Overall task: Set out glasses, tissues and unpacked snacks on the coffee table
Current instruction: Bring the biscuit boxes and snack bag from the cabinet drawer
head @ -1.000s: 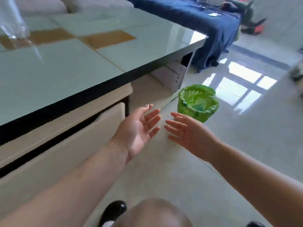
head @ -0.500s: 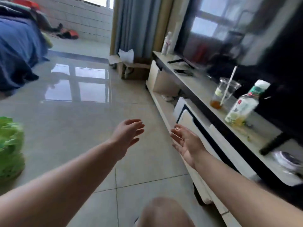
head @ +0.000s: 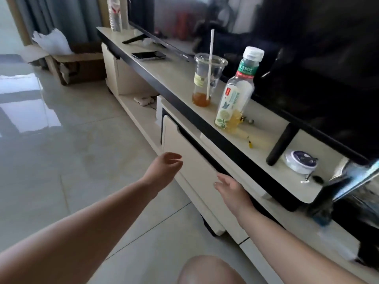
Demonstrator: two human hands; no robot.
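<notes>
My left hand [head: 164, 168] reaches forward, empty with loosely curled fingers, just left of a cream drawer front [head: 190, 160] of the TV cabinet. My right hand [head: 230, 186] is open and empty, fingers spread, over the lower part of that same drawer front. The drawer stands slightly out from the cabinet. On the cabinet top [head: 266, 140] stand a clear plastic cup [head: 207, 78] with a straw and a little amber drink, and a tea bottle [head: 235, 93] with a white cap. No glasses, tissues or snacks show.
A large dark TV [head: 276, 48] sits on the cabinet, with a phone [head: 148, 55], a water bottle [head: 114, 13] and a round tin [head: 300, 160]. A cardboard box [head: 80, 64] with white plastic stands by the curtain. Glossy tiled floor [head: 61, 150] lies to the left.
My view has swung from the coffee table and green bin to the TV cabinet. Both hands, still empty, have come close to the cabinet's drawer front.
</notes>
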